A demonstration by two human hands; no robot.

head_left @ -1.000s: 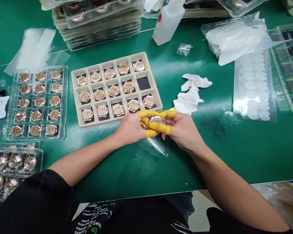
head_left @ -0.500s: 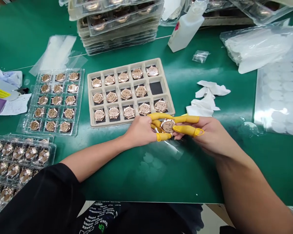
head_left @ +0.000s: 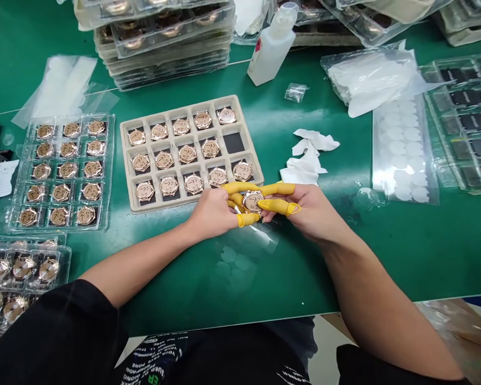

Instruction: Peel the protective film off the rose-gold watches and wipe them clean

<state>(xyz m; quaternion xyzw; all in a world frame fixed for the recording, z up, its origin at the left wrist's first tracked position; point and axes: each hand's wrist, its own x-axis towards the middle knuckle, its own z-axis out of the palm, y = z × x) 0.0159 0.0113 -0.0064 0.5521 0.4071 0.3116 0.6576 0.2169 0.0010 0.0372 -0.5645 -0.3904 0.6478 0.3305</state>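
Between my two hands is a rose-gold watch case (head_left: 253,201), its marked back facing up. My left hand (head_left: 216,211) grips its left side with finger and thumb in yellow finger cots. From the other side my right hand (head_left: 300,206), also in yellow cots, pinches the case, its thumb lying on the back. Just beyond the hands lies a beige tray (head_left: 125,174) of watch cases, back side up; one compartment (head_left: 233,143) in its right column shows only a dark base. Round clear films (head_left: 234,259) lie on the table nearer to me.
A clear tray (head_left: 111,160) of watch cases lies left, with more trays (head_left: 66,267) in front. Stacked trays (head_left: 168,59) and a white bottle (head_left: 271,51) stand behind. Crumpled white wipes (head_left: 307,166), bagged white material (head_left: 369,80) and a sheet of round stickers (head_left: 403,149) lie right.
The camera view has turned to the right, so the scene sits further left and a tray of dark pieces shows at the right. Both hands keep hold of the watch case.
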